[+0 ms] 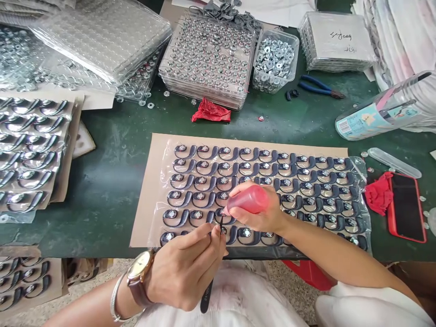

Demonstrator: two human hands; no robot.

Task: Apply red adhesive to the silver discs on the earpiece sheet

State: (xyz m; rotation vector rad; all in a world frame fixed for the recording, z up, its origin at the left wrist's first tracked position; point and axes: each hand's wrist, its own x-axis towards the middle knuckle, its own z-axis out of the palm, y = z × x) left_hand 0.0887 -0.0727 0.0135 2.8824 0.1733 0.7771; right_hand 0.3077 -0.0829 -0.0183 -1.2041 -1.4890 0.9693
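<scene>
My left hand [189, 261], with a watch at the wrist, is closed around black tweezers [207, 295]. The tweezers' tips point up at one of the dark curved ear-hook parts on the lower rows. My right hand [267, 213] grips a small pink squeeze bottle [250, 200]. It is tilted so that its nozzle meets the same spot as the tweezers' tips. Beneath both hands lies a cardboard sheet [146, 213] bearing a clear plastic tray with rows of these curved parts [179, 218], each with a round silver piece. My hands hide some parts in the middle.
Stacked trays [207, 59], a tub of metal discs [275, 56] and blue pliers [316, 85] lie at the back. A red cloth [211, 111] is beyond the cardboard. On the right are a plastic jar [378, 113] and a red-cased phone [407, 206]. More filled sheets [30, 154] stand left.
</scene>
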